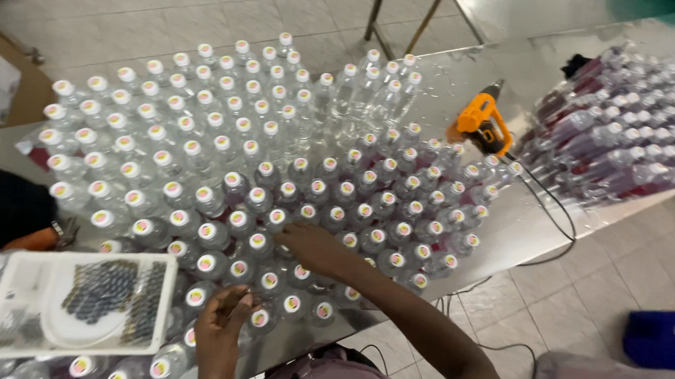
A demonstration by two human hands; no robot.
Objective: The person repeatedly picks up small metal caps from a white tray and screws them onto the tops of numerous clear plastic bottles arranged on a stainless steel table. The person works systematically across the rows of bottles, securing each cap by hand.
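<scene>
Right hand (314, 247) reaching among capped bottles (273, 217) near the table's (523, 216) near edge, fingers curled over caps; grip unclear. Left hand (220, 323) at the near edge, fingers bent around a bottle cap; hold uncertain. White tray (1, 325) just left. Orange heat gun (482, 124) toward the far edge.

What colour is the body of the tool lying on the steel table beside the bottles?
Orange, with black parts: the heat gun, seen in the head view.
</scene>
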